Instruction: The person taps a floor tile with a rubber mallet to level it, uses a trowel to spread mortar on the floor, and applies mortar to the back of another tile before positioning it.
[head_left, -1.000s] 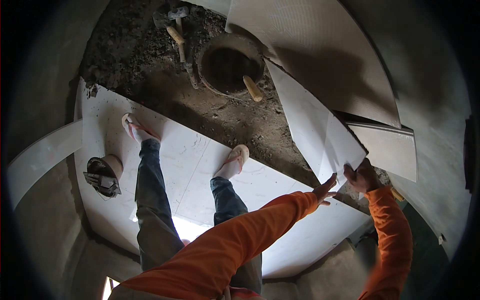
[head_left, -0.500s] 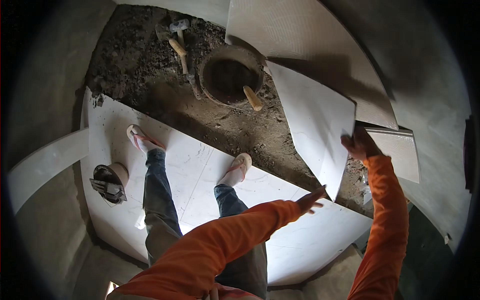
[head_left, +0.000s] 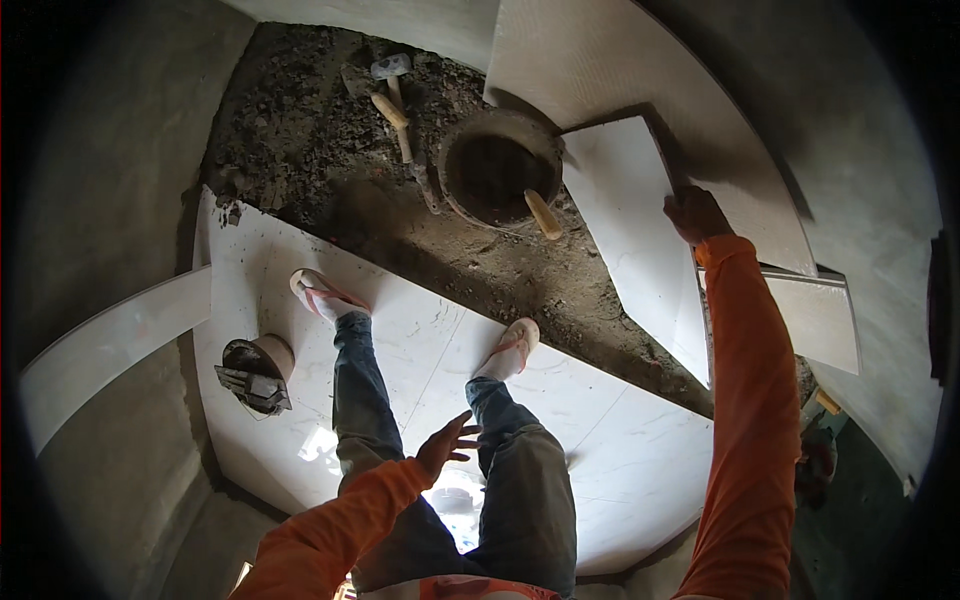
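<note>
A white marbled tile (head_left: 632, 235) stands tilted at the right, over the border between bare mortar bed and laid floor. My right hand (head_left: 697, 213) is closed on the upper part of its right edge, its thumb side against the tile's face. Away from the tile, my left hand (head_left: 447, 447) hangs in the air over my legs, fingers spread and holding nothing. The tile's top left corner comes close to the rim of a round mortar bucket (head_left: 452, 150); from this bucket a wooden-handled tool (head_left: 543, 215) sticks out.
Both my feet stand on laid white tiles (head_left: 400, 300). A small bucket (head_left: 277, 360) with grey tools sits at the left. On the rough mortar bed (head_left: 300, 130) lie a mallet (head_left: 392, 68) and a wooden-handled tool (head_left: 391, 112). Large tiles (head_left: 600, 60) lean on the right wall.
My left hand has left the tile's lower corner and moved left over my legs. My right hand is higher, and the tile has turned, its right edge now facing my right arm.
</note>
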